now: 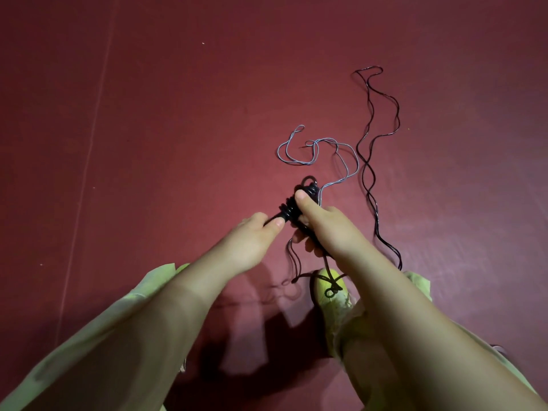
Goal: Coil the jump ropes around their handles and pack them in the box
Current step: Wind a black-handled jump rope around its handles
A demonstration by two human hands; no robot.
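Here, at frame centre, our right hand (pixel 321 223) clamps the coiled black handles (pixel 299 203) to keep the turns tight; our left hand (pixel 258 232) pinches the rope's end; the loose black rope (pixel 369 170) trails upper right; no box is in view.

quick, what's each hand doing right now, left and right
Left hand: pinches the end of the black handle.
Right hand: grips the black rope coil wound on the handle, thumb on top.

A dark red floor (pixel 178 114) fills the whole view, matte and faintly scuffed. A thin pale seam (pixel 98 120) runs down its left side. Light pools brightest near the middle, dimming toward the edges.
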